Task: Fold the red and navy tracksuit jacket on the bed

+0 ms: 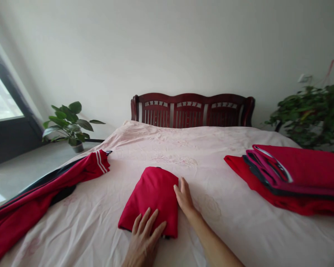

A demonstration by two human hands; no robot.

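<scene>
A folded red garment [156, 196] lies in front of me on the pale pink bedsheet [100, 215], with a thin dark edge showing along its near side. My left hand [146, 233] rests on the near part of it, fingers spread on the cloth. At its right edge is my right hand [185, 196], fingers extended, thumb against the fabric. Neither hand grips the cloth.
To the right sits a stack of folded red, magenta and dark clothes [295, 174]. Unfolded red and dark clothing [58, 185] with white stripes stretches over the left side. A dark wooden headboard [189, 111] stands behind, with potted plants [69, 122] at both sides.
</scene>
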